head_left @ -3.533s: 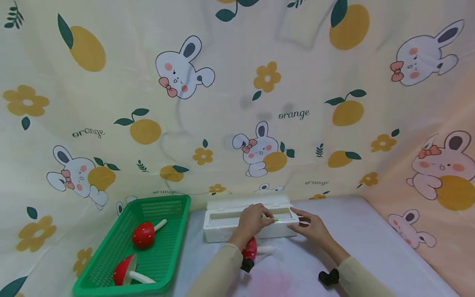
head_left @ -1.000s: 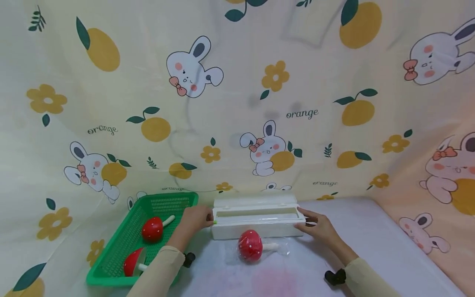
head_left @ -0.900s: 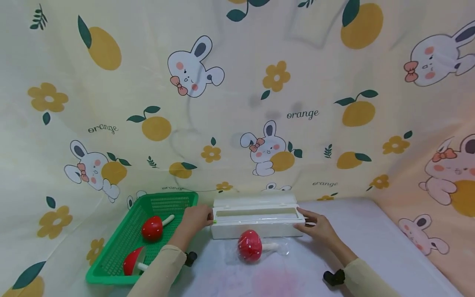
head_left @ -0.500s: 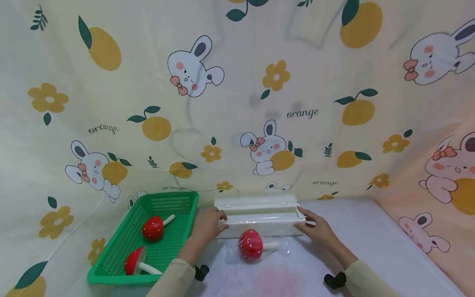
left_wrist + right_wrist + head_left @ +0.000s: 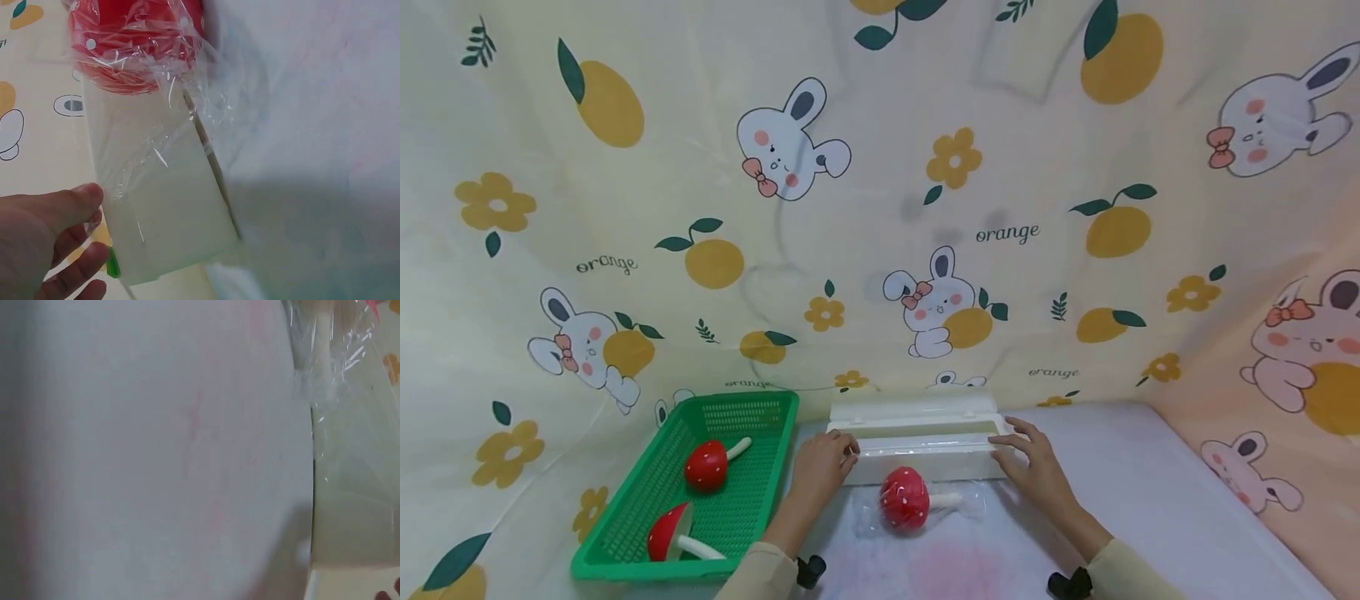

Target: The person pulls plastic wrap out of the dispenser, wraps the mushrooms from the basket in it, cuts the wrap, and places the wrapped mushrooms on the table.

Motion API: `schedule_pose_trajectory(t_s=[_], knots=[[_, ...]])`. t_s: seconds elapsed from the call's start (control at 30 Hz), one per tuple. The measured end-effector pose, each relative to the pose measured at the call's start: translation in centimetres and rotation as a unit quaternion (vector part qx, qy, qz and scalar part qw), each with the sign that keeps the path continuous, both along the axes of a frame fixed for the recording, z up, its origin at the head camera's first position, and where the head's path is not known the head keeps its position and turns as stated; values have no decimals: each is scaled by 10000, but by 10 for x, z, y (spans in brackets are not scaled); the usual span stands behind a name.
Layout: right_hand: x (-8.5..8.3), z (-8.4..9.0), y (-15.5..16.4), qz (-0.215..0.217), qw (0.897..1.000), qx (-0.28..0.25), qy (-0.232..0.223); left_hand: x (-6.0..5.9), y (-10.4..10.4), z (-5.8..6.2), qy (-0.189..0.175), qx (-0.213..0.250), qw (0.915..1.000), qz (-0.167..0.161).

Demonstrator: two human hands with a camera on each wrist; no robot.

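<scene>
A white cling-film dispenser box (image 5: 962, 462) lies across the far side of the table. My left hand (image 5: 822, 463) is at its left end; in the left wrist view the left hand (image 5: 44, 244) has its thumb stretched toward the box (image 5: 162, 212), fingers spread beside the green slider (image 5: 113, 265). My right hand (image 5: 1028, 457) rests on the right end with straight, spread fingers. A red toy mushroom (image 5: 902, 497) lies in front of the box under clear film (image 5: 962, 502). The left wrist view shows the mushroom (image 5: 125, 37) beneath crinkled film (image 5: 206, 119).
A green mesh basket (image 5: 739, 398) stands at the left with two more red mushrooms (image 5: 706, 464) (image 5: 666, 537) in it. A printed curtain rises right behind the box and along both sides. The pale tablecloth (image 5: 1150, 500) stretches to the right.
My left hand went from the middle of the box to its left end with the green slider, then settled at the front left corner. The right hand's fingers spread out on the right end.
</scene>
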State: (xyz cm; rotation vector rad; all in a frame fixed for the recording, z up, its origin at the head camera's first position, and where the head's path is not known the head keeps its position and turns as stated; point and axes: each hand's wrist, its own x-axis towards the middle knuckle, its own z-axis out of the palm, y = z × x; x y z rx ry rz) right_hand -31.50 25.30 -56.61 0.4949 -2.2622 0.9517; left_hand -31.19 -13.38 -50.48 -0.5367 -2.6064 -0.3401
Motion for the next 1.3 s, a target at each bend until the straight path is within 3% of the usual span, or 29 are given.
schedule_pose_trajectory(t_s=[0.13,0.27,0.47,0.63,0.73,0.83,0.97,1.1,1.2,1.3], knots=[[5,3,-4,74,9993,-10,355,5,1,1,-226,70,9997,2],[13,7,-8,513,9961,4,720,13,0,0,-526,464,9974,-157],[31,13,-14,1153,9884,54,983,22,-3,-10,-1081,1273,9838,-657],[44,12,-20,1892,9800,104,616,28,-4,-21,-1628,1601,9677,-1068],[49,9,-24,2308,9721,272,317,31,-2,-26,-1896,1605,9620,-1131],[52,5,-27,2671,9625,431,185,33,0,-31,-1889,1551,9613,-1275],[51,1,-31,3066,9501,570,80,33,3,-37,-1609,1592,9628,-1477],[50,1,-34,3265,9416,788,-259,31,7,-41,-1571,1908,9580,-1455],[50,3,-36,3343,9350,963,-690,30,10,-42,-1822,2292,9465,-1360],[49,5,-39,3114,9392,877,-1154,30,12,-42,-2015,2626,9344,-1317]])
